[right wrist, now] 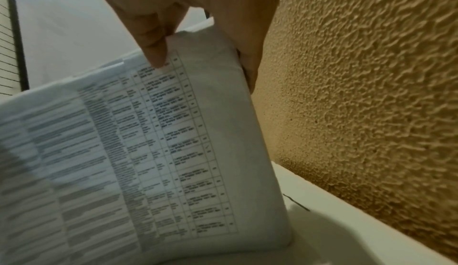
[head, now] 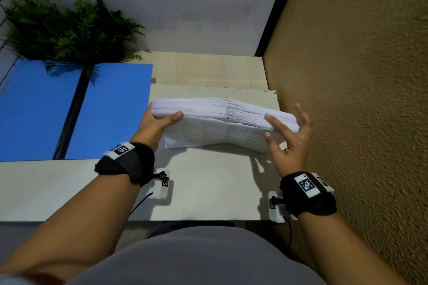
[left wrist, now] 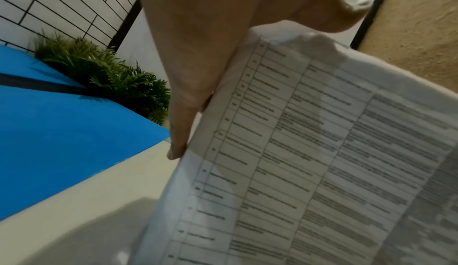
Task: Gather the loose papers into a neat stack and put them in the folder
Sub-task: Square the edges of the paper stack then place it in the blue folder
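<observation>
A thick stack of white printed papers [head: 222,120] stands on its long edge on the pale desk [head: 208,180], bowed in the middle, with sheet edges uneven along the top. My left hand [head: 162,120] grips its left end, thumb on the near face and fingers behind. My right hand [head: 287,132] holds the right end, with one finger [right wrist: 153,54] on the near face and the others spread behind the edge. In the left wrist view the papers [left wrist: 310,161] fill the right half. The blue folder [head: 111,111] lies open flat to the left, its black spine [head: 71,111] down the middle.
A green fern plant [head: 69,30] sits at the back left, overhanging the folder's far edge. A rough tan wall [head: 347,99] runs close along the desk's right side, next to my right hand. A grey partition stands behind the desk.
</observation>
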Tool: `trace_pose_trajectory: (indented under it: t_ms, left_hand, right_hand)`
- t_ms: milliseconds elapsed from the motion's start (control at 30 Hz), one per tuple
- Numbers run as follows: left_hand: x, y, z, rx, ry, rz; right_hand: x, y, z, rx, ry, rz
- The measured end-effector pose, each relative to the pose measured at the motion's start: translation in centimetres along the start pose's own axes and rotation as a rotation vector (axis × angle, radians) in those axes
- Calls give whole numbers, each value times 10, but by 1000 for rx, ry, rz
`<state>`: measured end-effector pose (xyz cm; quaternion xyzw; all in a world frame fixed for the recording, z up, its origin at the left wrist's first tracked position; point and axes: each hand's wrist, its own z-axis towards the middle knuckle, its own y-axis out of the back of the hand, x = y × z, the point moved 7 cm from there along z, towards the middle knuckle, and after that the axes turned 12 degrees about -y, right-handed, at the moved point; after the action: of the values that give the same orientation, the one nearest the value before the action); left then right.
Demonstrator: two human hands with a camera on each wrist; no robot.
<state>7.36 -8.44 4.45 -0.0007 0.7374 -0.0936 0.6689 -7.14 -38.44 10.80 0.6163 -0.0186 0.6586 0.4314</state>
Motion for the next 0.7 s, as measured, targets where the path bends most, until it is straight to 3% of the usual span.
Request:
trace_pose_trajectory:
  t_ms: [167, 233, 433, 533, 600, 700]
  left_hand:
    - [15, 6, 0, 115, 50, 155]
    - [14, 7, 3, 65, 35, 178]
    - [2, 9, 20, 39, 14, 158]
    - [10, 11, 23, 58, 36, 171]
    - [15, 7, 22, 70, 46, 185]
    - [18, 4, 19, 32, 41, 174]
  right_hand:
    - [-48, -13, 10, 101, -695, 330]
    - [-50, -18, 13, 132, -802, 400]
    - [-37, -9, 32, 144, -690, 468]
    - [-33, -5, 35, 169, -648, 382]
    - [-15, -1, 46, 165, -507, 157]
    - [36, -25, 56, 255, -125, -625]
